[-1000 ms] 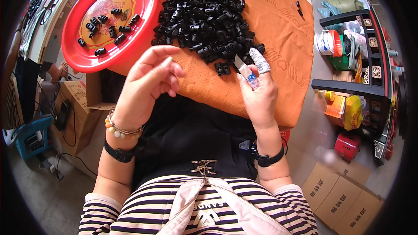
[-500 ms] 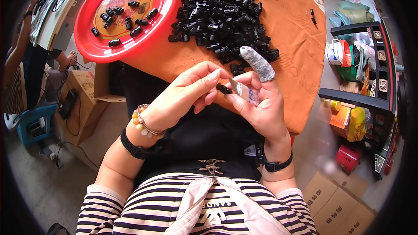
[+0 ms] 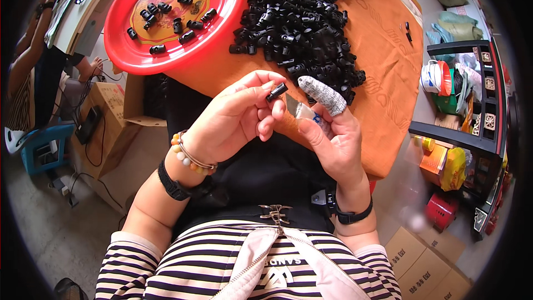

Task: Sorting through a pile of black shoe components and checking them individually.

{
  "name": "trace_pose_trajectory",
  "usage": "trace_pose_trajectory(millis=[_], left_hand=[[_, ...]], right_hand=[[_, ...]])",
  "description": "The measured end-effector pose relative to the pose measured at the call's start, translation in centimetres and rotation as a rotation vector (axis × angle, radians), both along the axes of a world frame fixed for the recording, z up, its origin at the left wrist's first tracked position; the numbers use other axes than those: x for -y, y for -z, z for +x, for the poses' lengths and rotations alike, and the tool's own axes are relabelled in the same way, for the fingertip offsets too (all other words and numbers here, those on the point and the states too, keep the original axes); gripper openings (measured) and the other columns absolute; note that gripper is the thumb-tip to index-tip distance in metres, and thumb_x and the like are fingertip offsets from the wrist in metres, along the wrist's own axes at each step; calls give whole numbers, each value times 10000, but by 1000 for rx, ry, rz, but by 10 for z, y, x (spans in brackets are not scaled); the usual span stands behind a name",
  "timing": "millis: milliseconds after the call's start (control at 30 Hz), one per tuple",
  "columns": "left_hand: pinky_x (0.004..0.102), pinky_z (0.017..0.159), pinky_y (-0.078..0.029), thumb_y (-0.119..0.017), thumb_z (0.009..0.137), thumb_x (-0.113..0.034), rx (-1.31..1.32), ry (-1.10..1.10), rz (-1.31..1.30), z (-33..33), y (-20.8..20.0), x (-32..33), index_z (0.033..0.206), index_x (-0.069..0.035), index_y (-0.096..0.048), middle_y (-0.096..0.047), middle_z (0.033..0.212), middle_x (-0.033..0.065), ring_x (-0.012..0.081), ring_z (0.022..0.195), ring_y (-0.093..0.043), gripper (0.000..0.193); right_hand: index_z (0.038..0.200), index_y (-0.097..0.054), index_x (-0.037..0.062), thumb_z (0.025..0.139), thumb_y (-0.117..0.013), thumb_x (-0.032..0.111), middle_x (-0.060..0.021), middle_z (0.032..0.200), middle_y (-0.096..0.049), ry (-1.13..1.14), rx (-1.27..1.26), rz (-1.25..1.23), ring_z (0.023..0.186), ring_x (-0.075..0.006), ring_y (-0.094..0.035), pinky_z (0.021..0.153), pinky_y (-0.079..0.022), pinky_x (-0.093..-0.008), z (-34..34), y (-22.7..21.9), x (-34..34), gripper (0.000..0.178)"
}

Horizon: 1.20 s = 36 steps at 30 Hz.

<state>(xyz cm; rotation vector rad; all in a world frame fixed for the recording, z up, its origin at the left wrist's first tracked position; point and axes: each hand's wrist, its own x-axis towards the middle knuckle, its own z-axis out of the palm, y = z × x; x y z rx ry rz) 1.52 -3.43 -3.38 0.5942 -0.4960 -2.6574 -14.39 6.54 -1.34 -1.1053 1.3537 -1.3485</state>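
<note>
Between thumb and forefinger of my left hand [image 3: 236,108] is a small black plastic barrel-shaped part [image 3: 276,93], tilted up. My right hand [image 3: 336,139] is closed round a small knife [image 3: 306,112] with a flat grey blade and a white wrapped handle. A grey knitted finger cover [image 3: 323,94] sits on that hand's raised forefinger. The blade tip is close to the black part, apart from it. Beyond my hands lies a large heap of similar black parts [image 3: 300,28]. Several more rest in a red round tray [image 3: 119,50] at the far left.
An orange cloth [image 3: 383,94] covers the table. To the right stands a black shelf rack [image 3: 461,136] with buckets and bags, and cardboard boxes [image 3: 416,261] are on the floor. At left are an open carton [image 3: 111,111], a blue stool [image 3: 47,147] and another person's arm [image 3: 33,39].
My left hand has drawn the black part up and away from the knife, turning it upward. My right hand's forefinger has lifted off slightly. The view has shifted a little.
</note>
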Motion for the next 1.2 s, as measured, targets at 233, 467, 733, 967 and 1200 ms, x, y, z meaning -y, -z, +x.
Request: trace_pose_trajectory(millis=[233,467,733,967,1200], left_hand=[[201,531,-390,-464,931,-193,40,-75,-62,-2,0,-6,1129,-88,-453,-532,830,-13,48,662,-513,225],[209,541,-381,-441,936,-176,20,-32,-72,-3,-4,-9,1145,-95,-430,-526,813,-17,43,677,-500,224],[210,557,-376,-417,940,-162,13,-66,-85,-4,-7,-10,1164,-89,-413,-522,799,-14,44,676,-492,236],[212,562,-385,-419,938,-149,89,-92,-168,-4,-8,-14,1139,-84,-432,-521,808,-10,42,679,-496,211],[204,553,-342,-421,939,-149,122,-153,-223,-4,-9,-18,1100,-88,-447,-505,805,-10,50,642,-447,174]], right_hand=[[1169,-528,-10,838,-615,53,-48,881,-641,13,-48,71,736,-24,-550,643,-457,-172,7,6,1,348],[1163,-535,-6,835,-621,59,-45,874,-644,62,-66,16,721,-23,-547,628,-459,-178,10,5,3,346],[1184,-521,-2,836,-626,80,-50,840,-642,60,-111,26,690,-26,-539,604,-454,-181,11,7,1,372],[1175,-530,2,834,-631,82,-50,831,-641,24,-187,38,703,-35,-547,615,-457,-189,9,2,2,365],[1176,-532,3,846,-617,60,-35,864,-638,39,-47,49,758,-45,-564,675,-470,-195,13,5,1,345]])
